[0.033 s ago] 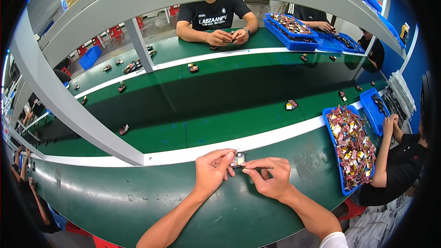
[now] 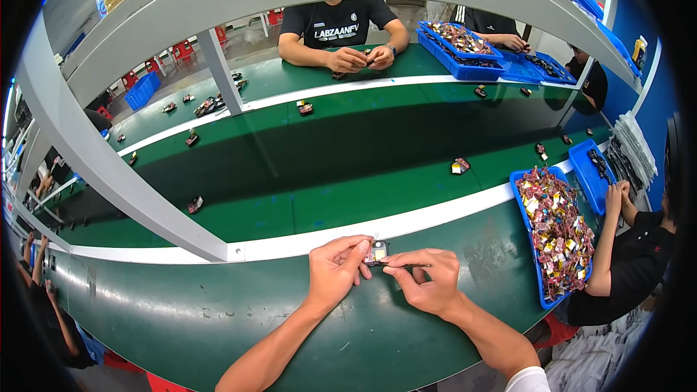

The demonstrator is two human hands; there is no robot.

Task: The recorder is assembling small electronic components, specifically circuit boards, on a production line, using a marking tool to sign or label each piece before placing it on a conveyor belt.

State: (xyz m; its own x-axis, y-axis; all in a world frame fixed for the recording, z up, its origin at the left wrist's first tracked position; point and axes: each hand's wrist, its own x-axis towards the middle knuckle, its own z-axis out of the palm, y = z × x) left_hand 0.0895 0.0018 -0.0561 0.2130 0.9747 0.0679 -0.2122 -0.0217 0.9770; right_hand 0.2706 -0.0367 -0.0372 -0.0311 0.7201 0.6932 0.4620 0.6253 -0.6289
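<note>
Over the green bench my left hand (image 2: pixel 338 270) pinches a small black-cased electronic unit (image 2: pixel 378 251) by its left side. The unit shows a reddish circuit board and a pale yellow-white block. My right hand (image 2: pixel 428 279) is closed on a slim dark tool (image 2: pixel 410 265), its tip at the unit's lower edge. The exact kind of tool is too small to tell. Fingers hide part of the unit.
Right of my hands stands a blue tray (image 2: pixel 541 276) heaped with small circuit boards, with a smaller blue tray (image 2: pixel 583 167) behind it. Beyond a white rail (image 2: pixel 319 237), a green conveyor (image 2: pixel 348 210) carries scattered units. A grey post (image 2: pixel 156 196) rises at left. Co-workers sit opposite and at right.
</note>
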